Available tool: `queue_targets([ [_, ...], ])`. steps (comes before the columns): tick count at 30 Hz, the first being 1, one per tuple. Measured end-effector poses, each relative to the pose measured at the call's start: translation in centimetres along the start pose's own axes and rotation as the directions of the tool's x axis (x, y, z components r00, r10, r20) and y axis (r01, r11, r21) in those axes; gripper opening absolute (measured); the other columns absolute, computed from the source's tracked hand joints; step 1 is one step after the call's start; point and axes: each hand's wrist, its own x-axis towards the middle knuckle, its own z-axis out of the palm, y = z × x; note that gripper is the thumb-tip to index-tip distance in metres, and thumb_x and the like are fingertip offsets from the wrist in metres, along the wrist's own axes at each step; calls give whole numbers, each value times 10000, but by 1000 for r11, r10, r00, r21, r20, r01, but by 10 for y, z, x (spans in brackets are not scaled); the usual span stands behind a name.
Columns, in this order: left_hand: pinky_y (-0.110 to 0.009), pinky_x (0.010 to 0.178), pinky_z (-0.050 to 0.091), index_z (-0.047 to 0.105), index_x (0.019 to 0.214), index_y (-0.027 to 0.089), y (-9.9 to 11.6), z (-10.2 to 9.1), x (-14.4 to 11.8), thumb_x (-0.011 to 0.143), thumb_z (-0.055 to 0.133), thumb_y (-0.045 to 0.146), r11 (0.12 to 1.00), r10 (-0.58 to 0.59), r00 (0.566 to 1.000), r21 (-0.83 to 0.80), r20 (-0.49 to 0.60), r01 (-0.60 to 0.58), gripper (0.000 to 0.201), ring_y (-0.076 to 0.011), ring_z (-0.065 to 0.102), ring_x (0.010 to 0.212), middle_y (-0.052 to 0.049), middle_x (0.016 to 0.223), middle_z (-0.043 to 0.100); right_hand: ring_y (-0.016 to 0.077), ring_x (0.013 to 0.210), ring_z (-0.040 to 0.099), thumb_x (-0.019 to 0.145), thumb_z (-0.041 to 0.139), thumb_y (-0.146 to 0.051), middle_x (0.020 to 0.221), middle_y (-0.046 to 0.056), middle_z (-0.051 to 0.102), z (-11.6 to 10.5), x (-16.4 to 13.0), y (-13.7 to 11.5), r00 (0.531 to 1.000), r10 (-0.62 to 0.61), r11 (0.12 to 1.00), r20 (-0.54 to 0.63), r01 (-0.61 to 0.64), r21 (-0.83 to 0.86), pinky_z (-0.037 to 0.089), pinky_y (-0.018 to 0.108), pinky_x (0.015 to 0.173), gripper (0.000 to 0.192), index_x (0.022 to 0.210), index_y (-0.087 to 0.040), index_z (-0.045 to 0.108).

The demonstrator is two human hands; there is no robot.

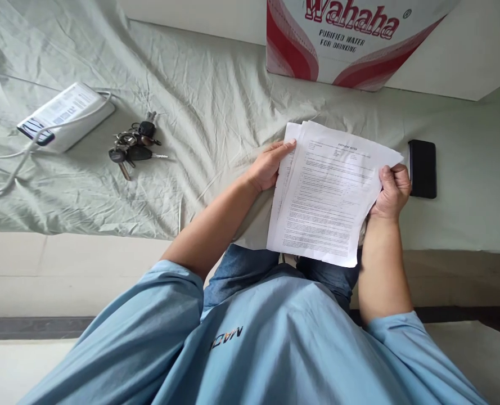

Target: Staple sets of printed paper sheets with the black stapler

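A: Where are the printed sheets (329,197)?

B: Centre-right of frame, above the bed (216,107). Left hand (269,167) pinches their left edge, right hand (392,191) clasps the right.

A: Handling?

B: Likely light, floppy, slippery; grip both edges.

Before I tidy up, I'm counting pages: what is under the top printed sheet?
Under the top sheet, held by the left hand and right hand, at least one more sheet's edges show. Their text and count are covered.

White printed papers (328,197); pale green sheet (216,101); black phone (422,169); red-white box (351,39).
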Motion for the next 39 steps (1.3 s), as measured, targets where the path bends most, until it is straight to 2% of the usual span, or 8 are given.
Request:
queue_targets([
  [8,-569,993,761,794,1238,201,4,1,-7,1071,751,738,992,-80,991,-92,107,90,564,-393,885,1202,-128,1015,858,226,905,640,762,962,-613,837,8,659,6,-1,-2,999,6,1000,-34,-6,7,584,446,998,445,909,-275,711],
  [11,-558,1027,755,786,1166,173,1,1,-5,1081,747,722,983,-100,990,-142,96,113,556,-378,888,1193,-134,1005,867,190,812,568,728,980,-563,846,15,671,8,-2,-3,997,21,999,-68,-19,42,555,396,852,437,916,-272,714],
  [14,-571,1037,754,789,1134,175,-2,1,-3,1066,744,753,981,-111,992,-153,59,119,584,-391,894,1197,-141,1012,879,134,644,360,699,998,-551,726,-50,555,8,-3,-3,991,86,996,-105,-82,47,405,348,637,460,928,-275,710],
  [16,-593,1071,748,795,1102,183,-3,1,-3,1037,758,782,977,-113,993,-177,37,118,604,-414,892,1220,-143,1033,889,121,623,279,717,993,-546,699,-77,493,7,-1,-1,989,97,993,-110,-89,74,327,327,605,453,924,-277,694],
  [23,-657,1144,717,783,1049,194,-2,2,-5,1011,785,786,956,-120,993,-266,21,121,594,-473,861,1311,-143,1093,904,180,877,533,889,910,-528,838,-19,564,-8,15,17,990,-60,993,-131,72,94,459,356,886,368,894,-267,650],
  [31,-580,1067,740,777,1125,186,-7,-1,-2,1031,769,775,965,-77,995,-246,62,90,597,-436,876,1265,-118,1074,900,187,849,512,813,927,-550,809,-19,522,-16,23,25,987,-14,995,-162,29,93,431,375,876,396,867,-279,643],
  [35,-566,1031,746,789,1118,191,-7,-1,-3,968,817,807,967,-97,995,-231,39,103,635,-429,885,1225,-120,1075,899,181,822,501,740,972,-607,799,-8,565,-10,17,16,993,-7,999,-119,13,51,409,375,838,466,877,-262,692],
  [39,-570,1047,739,795,1206,195,-6,-1,-3,1008,769,798,974,-69,995,-211,66,81,636,-438,866,1292,-98,1066,895,163,763,407,828,955,-614,719,-55,479,-5,9,10,999,-35,999,-33,34,-16,352,358,790,432,921,-265,719],
])
